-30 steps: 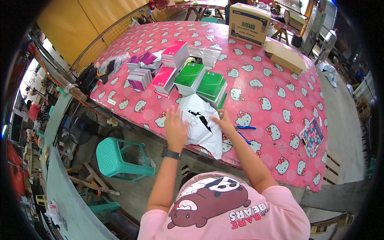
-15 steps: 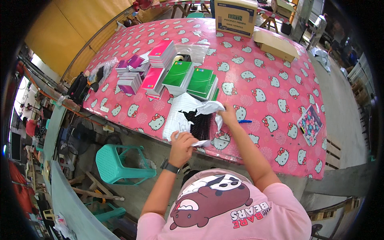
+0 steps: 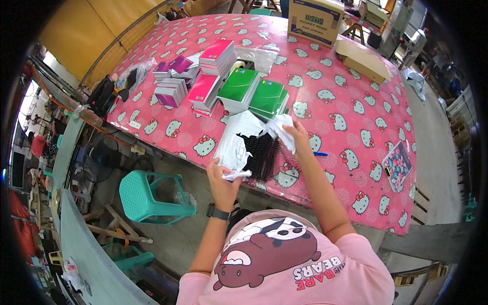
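Note:
A bundle of black spiral binding wires (image 3: 261, 156) lies at the table's near edge, partly wrapped in torn white paper (image 3: 236, 132). My left hand (image 3: 223, 184) has its fingers closed on the near left edge of that wrapping. At the bundle's right side, my right hand (image 3: 300, 138) grips a crumpled flap of the same paper, lifted off the wires. Just beyond the bundle stand stacks of small green notebooks (image 3: 239, 85). Pink notebooks (image 3: 206, 89) are piled to their left, and purple ones (image 3: 171, 94) farther left.
A blue pen (image 3: 319, 154) lies right of my right hand. A brown carton (image 3: 315, 21) and a cardboard tray (image 3: 363, 61) stand at the far right. A clear plastic bag (image 3: 259, 57) and a tape roll sit behind the notebooks. A green stool (image 3: 145, 195) stands below left.
My right hand has pulled its paper flap aside, and more of the black wires show. My left hand has shifted left along the wrapping's near edge. The view has shifted slightly.

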`<state>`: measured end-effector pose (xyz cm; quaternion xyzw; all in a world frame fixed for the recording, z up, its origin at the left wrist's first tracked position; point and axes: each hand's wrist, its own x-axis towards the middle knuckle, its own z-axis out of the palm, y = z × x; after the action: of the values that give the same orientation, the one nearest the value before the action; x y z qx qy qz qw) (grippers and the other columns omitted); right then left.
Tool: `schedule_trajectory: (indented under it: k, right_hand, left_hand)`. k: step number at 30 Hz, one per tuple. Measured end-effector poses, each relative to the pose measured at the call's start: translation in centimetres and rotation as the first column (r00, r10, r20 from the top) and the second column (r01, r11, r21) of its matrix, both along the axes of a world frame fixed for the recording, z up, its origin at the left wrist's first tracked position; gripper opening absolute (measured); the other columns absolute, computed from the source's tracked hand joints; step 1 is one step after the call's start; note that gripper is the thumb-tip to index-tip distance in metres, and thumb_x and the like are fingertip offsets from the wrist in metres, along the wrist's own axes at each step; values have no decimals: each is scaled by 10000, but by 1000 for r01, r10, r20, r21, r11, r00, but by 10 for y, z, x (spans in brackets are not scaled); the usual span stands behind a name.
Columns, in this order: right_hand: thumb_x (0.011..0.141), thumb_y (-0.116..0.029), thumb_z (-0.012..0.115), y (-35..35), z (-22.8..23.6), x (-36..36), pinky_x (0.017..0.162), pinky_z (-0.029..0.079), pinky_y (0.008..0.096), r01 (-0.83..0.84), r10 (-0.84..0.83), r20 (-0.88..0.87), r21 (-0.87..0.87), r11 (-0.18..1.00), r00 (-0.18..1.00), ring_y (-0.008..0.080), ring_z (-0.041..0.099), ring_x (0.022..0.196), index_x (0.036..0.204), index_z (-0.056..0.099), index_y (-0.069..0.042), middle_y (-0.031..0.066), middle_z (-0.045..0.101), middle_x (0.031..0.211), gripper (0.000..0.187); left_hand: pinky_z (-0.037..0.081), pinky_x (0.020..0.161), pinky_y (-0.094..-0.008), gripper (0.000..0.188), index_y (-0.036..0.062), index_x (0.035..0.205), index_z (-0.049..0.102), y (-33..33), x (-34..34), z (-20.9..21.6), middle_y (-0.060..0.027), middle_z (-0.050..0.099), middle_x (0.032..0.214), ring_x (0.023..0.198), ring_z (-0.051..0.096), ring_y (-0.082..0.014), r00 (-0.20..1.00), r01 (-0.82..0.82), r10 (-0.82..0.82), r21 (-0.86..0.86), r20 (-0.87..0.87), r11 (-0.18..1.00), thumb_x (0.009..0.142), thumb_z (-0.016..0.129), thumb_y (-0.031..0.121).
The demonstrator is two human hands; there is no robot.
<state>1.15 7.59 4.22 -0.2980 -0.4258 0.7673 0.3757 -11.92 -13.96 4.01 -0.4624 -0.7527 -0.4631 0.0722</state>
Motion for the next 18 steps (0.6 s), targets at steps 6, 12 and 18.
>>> schedule_trajectory:
  k: [6,12,18]
  right_hand:
    - [893,-262,483,-37,25,-39,830,437,380,-384,406,-15,297,874,914,224,533,1005,1024,531,-69,92,573,1061,239]
    - [772,-182,579,-78,-6,-74,862,325,397,-350,-213,345,937,16,914,222,436,1153,1028,549,-112,62,521,1159,268]
    - [799,-191,544,-70,-25,-63,804,352,465,-472,-262,455,882,1,851,207,384,1219,1174,520,-177,10,438,1315,376]
  left_hand:
    - [437,792,-349,257,15,731,482,-5,-28,-5,-161,571,1025,900,569,-286,934,-24,-17,108,358,994,620,713,-1]
    - [448,752,-312,153,18,735,508,-13,-33,-17,-137,621,942,846,587,-217,980,-72,38,168,195,983,683,649,-13]
    - [443,685,-261,124,24,789,527,-31,-81,-18,-46,600,781,713,551,-138,860,3,-72,137,505,991,710,577,-58]
